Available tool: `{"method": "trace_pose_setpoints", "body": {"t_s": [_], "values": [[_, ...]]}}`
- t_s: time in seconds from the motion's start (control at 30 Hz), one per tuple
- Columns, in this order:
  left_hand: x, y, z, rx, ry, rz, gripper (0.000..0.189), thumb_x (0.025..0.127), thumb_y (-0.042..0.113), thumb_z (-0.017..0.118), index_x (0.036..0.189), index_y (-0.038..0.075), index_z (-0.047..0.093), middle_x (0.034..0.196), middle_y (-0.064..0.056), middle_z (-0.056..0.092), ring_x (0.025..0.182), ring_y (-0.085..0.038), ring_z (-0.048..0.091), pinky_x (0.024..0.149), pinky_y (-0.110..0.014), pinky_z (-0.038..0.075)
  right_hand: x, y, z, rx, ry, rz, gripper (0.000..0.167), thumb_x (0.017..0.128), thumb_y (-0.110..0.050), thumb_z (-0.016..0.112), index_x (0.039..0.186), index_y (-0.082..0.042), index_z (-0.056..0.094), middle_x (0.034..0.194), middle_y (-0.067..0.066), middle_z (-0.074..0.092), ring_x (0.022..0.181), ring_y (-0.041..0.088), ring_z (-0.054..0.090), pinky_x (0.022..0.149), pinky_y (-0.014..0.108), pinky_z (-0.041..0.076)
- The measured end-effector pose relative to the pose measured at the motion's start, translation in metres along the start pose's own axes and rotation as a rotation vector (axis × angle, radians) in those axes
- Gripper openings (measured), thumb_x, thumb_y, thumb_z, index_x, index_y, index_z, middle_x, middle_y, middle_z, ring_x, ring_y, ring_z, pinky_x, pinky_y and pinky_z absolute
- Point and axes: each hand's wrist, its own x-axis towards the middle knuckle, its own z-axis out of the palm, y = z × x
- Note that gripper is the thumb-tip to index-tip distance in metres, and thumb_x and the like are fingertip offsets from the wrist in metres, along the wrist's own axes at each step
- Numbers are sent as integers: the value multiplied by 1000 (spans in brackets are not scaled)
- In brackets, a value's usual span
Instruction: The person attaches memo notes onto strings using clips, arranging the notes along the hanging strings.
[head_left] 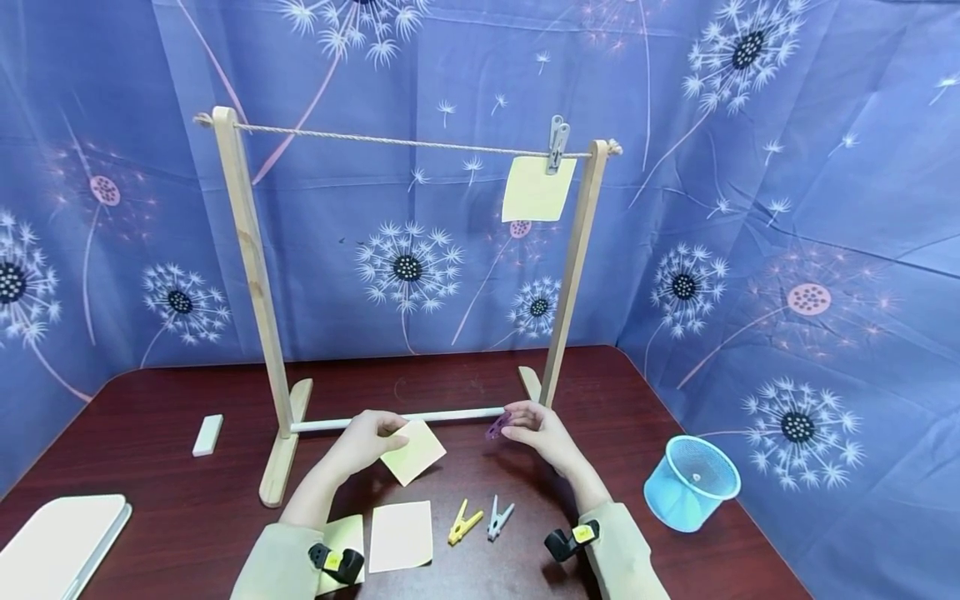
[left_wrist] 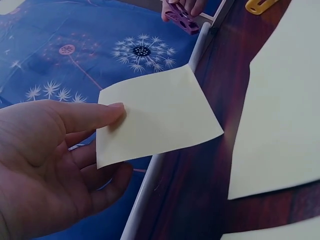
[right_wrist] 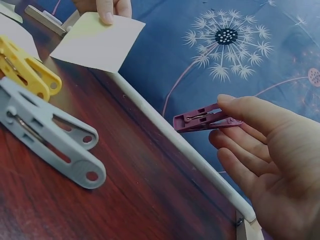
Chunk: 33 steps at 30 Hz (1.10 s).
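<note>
My left hand (head_left: 371, 440) pinches a pale yellow sticky note (head_left: 417, 452) by one corner, thumb on top, above the table. In the left wrist view the sheet (left_wrist: 155, 112) bends slightly. Between thumb and fingers, my right hand (head_left: 546, 432) holds a purple clothespin (head_left: 498, 425) by its handle end; its jaw end points toward the left in the right wrist view. On the table in front lie a yellow clothespin (head_left: 465, 523) and a grey-blue clothespin (head_left: 500, 518). Beside them are a cream paper square (head_left: 401, 536) and a yellow one (head_left: 347, 540), partly hidden by the left wrist.
A wooden frame (head_left: 257, 275) carries a rope (head_left: 390, 142), where a grey clothespin (head_left: 557, 146) holds a yellow note (head_left: 537, 190) at the right. A white bar (head_left: 450, 415) crosses low. A blue mesh cup (head_left: 690, 483) stands right; a white block (head_left: 207, 435) and white case (head_left: 63, 542) lie left.
</note>
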Motion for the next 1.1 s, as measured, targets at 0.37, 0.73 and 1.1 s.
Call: {"method": "trace_pose_setpoints", "body": {"t_s": [0.37, 0.73, 1.1], "values": [[-2, 2, 1, 7, 33, -61, 20, 85, 2, 70, 103, -4, 71, 93, -10, 72, 90, -20, 66, 78, -35, 53, 1, 5, 4, 50, -41, -32, 41, 88, 2, 66, 122, 18, 51, 107, 15, 63, 95, 3, 62, 84, 20, 52], [-2, 10, 11, 2, 88, -75, 20, 81, 3, 74, 99, -5, 72, 95, -14, 73, 92, -26, 67, 80, -40, 55, 0, 0, 5, 50, -14, -33, 38, 88, 2, 66, 121, 16, 53, 109, 20, 62, 96, 5, 61, 85, 19, 51], [3, 12, 18, 4, 180, -59, 19, 79, 3, 77, 97, -1, 74, 91, -12, 75, 87, -24, 70, 74, -34, 56, 6, -15, 6, 88, -22, -78, 41, 92, 0, 62, 126, 18, 48, 113, 29, 61, 95, 3, 63, 83, 19, 52]]}}
